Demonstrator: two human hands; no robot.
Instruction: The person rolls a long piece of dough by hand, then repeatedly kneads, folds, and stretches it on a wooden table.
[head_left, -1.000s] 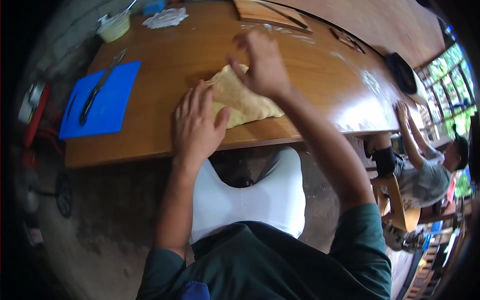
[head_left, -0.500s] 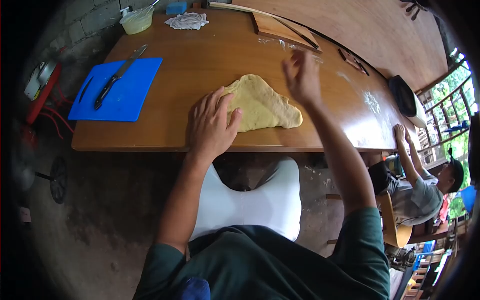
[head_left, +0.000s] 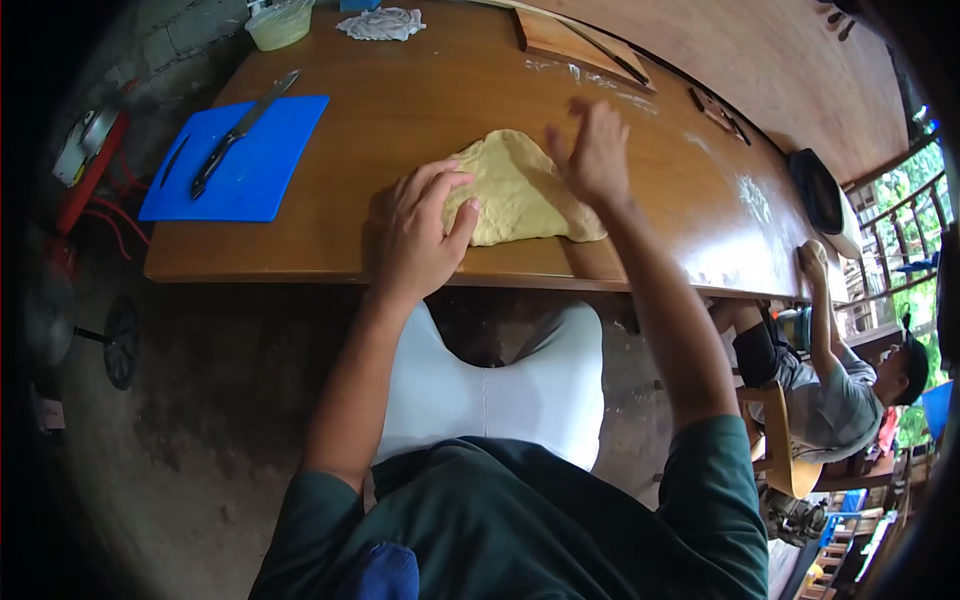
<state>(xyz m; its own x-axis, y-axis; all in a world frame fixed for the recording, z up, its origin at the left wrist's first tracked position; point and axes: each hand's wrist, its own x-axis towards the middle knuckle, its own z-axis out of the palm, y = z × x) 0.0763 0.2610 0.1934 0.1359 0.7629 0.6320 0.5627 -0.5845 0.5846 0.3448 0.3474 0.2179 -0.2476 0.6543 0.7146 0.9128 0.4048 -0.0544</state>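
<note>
A flattened, roughly triangular piece of pale yellow dough (head_left: 515,195) lies on the wooden table (head_left: 400,90) near its front edge. My left hand (head_left: 428,215) is at the dough's left edge, fingers bent but apart, the fingertips over or touching it; exact contact is hard to make out. Above the dough's right side, my right hand (head_left: 592,155) is raised with fingers spread and slightly blurred. Nothing shows in its grasp. Part of the dough's right side is hidden behind this hand and wrist.
On the left, a kitchen knife (head_left: 235,140) lies on a blue cutting board (head_left: 280,165). A bowl (head_left: 280,25) and white cloth (head_left: 382,24) sit at the back left. A wooden board (head_left: 570,42) lies farther back. Another person (head_left: 835,390) sits at the right.
My right hand has come lower and slightly left, toward the dough. My left hand stays at the dough's left edge, its fingers a little more bent. The view has tilted slightly.
</note>
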